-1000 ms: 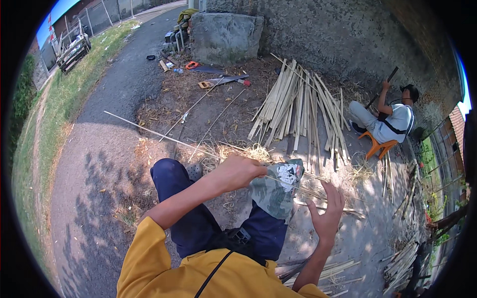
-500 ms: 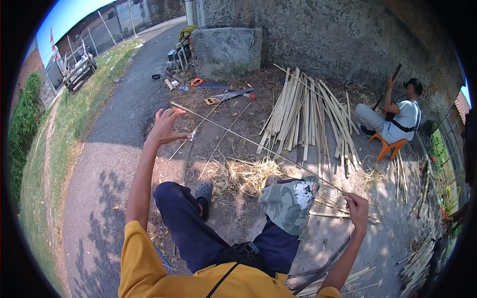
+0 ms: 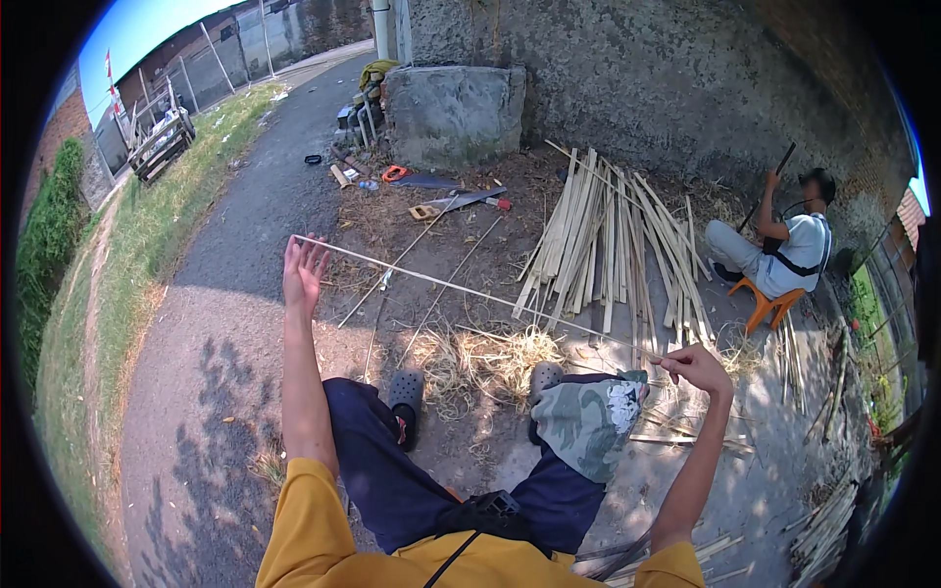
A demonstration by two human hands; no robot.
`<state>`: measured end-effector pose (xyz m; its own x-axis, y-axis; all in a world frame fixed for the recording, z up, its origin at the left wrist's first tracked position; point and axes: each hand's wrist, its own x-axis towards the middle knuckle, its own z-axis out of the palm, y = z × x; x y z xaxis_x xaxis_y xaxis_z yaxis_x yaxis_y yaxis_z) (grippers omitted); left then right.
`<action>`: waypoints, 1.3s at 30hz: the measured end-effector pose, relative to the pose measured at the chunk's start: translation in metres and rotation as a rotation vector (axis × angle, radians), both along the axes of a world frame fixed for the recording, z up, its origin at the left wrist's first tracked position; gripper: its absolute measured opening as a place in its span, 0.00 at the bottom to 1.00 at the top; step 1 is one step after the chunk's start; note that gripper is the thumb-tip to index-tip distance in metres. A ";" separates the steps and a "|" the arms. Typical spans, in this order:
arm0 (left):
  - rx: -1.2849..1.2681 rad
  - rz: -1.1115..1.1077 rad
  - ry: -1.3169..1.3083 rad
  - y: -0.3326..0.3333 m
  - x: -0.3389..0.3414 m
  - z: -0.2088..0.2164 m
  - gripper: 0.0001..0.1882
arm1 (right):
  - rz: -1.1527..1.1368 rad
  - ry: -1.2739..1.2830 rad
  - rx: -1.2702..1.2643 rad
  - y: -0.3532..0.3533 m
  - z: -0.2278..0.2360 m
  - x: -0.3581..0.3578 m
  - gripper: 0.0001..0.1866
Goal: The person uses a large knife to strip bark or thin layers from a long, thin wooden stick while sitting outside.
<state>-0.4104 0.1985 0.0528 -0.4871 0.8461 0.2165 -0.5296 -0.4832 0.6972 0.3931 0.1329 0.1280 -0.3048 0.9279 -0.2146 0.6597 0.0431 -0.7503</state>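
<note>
A long, thin bamboo strip (image 3: 421,275) stretches across in front of me, above my knees. My right hand (image 3: 698,368) pinches its right end between thumb and fingers. At the other end, my left hand (image 3: 306,277) is raised with fingers stretched and apart, and the strip's tip lies against the fingertips without a closed grip. A camouflage cloth (image 3: 586,419) drapes over my right knee below the strip. Curly pale shavings (image 3: 475,365) lie on the ground around my grey clogs (image 3: 406,390).
A fanned pile of split bamboo (image 3: 598,230) lies ahead right. Two handsaws, one orange-handled (image 3: 394,173), one wooden-handled (image 3: 425,211), rest near a concrete block (image 3: 454,118). Another person (image 3: 792,235) sits on an orange stool (image 3: 771,308) by the wall, holding a dark pole (image 3: 767,186).
My left hand has moved left and down, from a curved grasp to outstretched fingers at the strip's tip. My right hand has risen slightly, still pinching the strip.
</note>
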 end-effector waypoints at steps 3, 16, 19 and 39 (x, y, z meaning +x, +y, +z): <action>-0.064 0.037 0.173 -0.003 -0.015 -0.027 0.35 | -0.006 0.054 -0.097 0.001 -0.020 0.006 0.13; -0.185 0.066 0.350 -0.011 -0.039 -0.042 0.17 | -0.435 -0.055 0.448 -0.033 -0.028 0.023 0.12; -0.276 -0.028 0.342 -0.017 -0.037 -0.045 0.17 | -0.579 -0.096 0.679 -0.036 -0.043 0.019 0.13; -0.235 0.263 0.837 -0.018 0.034 0.001 0.17 | -1.103 -0.207 0.929 -0.066 -0.077 -0.005 0.19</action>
<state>-0.3767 0.1809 0.0536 -0.4321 0.7968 0.4223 0.3021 -0.3133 0.9003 0.3880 0.0670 0.0507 0.6010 0.4915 0.6303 0.7686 -0.1393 -0.6243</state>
